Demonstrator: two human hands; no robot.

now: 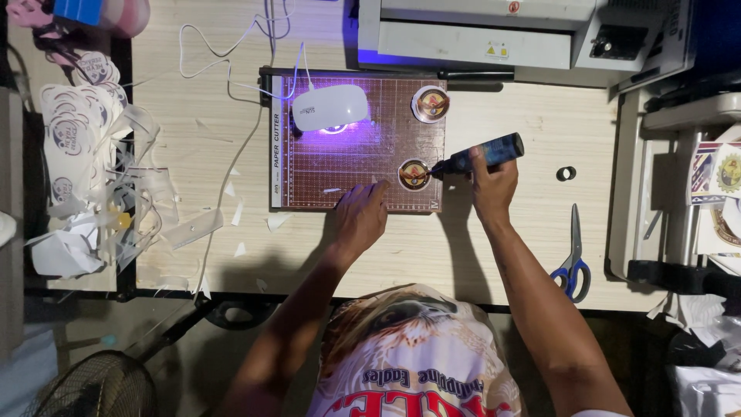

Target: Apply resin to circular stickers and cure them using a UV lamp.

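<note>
Head view: the right hand (492, 181) has its fingers closed around a dark bottle (488, 154), nozzle touching a round badge (414, 174) on the cutting mat (355, 166). At the badge's eight o'clock, the left hand (359, 216) rests open, holding nothing. The badge looks light, stiff and slippery; best held by its rim.

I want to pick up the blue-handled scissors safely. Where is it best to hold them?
Probably grip the scissors by the blue loops, coming from the table's near edge: the loops lie toward the person, and the closed blades point away.
</note>
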